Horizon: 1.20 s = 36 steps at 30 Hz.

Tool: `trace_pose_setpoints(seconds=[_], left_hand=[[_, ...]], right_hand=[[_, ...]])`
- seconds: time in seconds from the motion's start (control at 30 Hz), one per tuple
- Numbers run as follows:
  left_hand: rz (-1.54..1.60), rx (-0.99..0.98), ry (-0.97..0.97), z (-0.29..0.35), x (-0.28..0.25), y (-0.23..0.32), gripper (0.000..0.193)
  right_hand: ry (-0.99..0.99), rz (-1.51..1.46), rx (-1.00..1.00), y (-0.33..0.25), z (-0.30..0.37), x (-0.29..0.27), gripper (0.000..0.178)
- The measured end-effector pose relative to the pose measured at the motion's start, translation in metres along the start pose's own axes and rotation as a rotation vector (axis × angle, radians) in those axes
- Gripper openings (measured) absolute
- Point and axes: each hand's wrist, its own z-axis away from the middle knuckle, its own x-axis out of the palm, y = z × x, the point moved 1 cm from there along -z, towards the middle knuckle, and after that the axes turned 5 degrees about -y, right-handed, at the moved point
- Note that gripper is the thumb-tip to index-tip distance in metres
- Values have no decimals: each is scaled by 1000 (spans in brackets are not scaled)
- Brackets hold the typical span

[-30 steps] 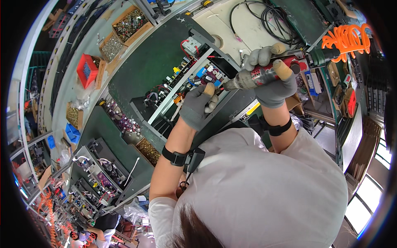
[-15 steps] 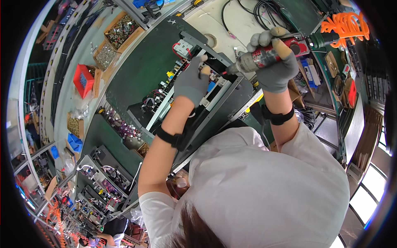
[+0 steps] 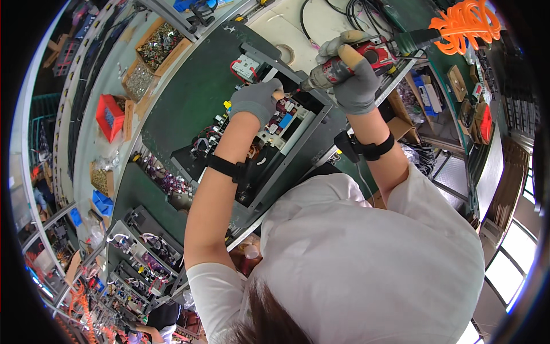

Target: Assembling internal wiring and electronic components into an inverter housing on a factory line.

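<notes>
My right hand [image 3: 356, 86], in a grey glove with tan fingertips, is wrapped round a red and grey power screwdriver [image 3: 331, 73]. The tool lies nearly level, its bit pointing left. My left hand [image 3: 255, 100], gloved alike, is closed at the far part of an open metal chassis [image 3: 312, 123], its fingertips close to the screwdriver's bit. What those fingers pinch, if anything, is hidden. Inside the chassis are circuit parts [image 3: 281, 121], and a white module with red wires [image 3: 246, 67] sits at its far left corner.
An orange coiled hose [image 3: 467, 28] leads to the screwdriver from the upper right. Wooden boxes of small hardware [image 3: 163, 46] and a red bin [image 3: 109, 117] stand left. A tape roll [image 3: 285, 54] lies beyond the chassis. More assemblies [image 3: 146, 241] sit lower left, near another person [image 3: 157, 327].
My right hand has brought the screwdriver leftward. My left hand has shifted a little left, its fingers now more closed. A pale strip beside my left wrist no longer shows as before.
</notes>
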Motion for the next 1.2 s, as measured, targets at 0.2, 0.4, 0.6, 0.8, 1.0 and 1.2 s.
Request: trace_pose_setpoints(seconds=[0.2, 0.4, 0.6, 0.8, 1.0, 1.2], left_hand=[[-53, 36, 3, -1, -2, 0, 21], [-315, 110, -95, -3, -9, 0, 24], [-364, 192, -105, -6, -12, -4, 23], [-305, 201, 47, -16, 1, -22, 20], [-153, 148, 114, -15, -3, -12, 37], [-55, -11, -14, -30, -13, 0, 65]], right_hand=[[-12, 20, 62, 9, 7, 8, 20], [-102, 62, 59, 27, 20, 14, 22], [-70, 110, 45, 36, 29, 9, 24], [-74, 153, 63, 39, 33, 12, 23], [-199, 278, 134, 36, 37, 19, 25], [-174, 300, 129, 41, 39, 28, 25]])
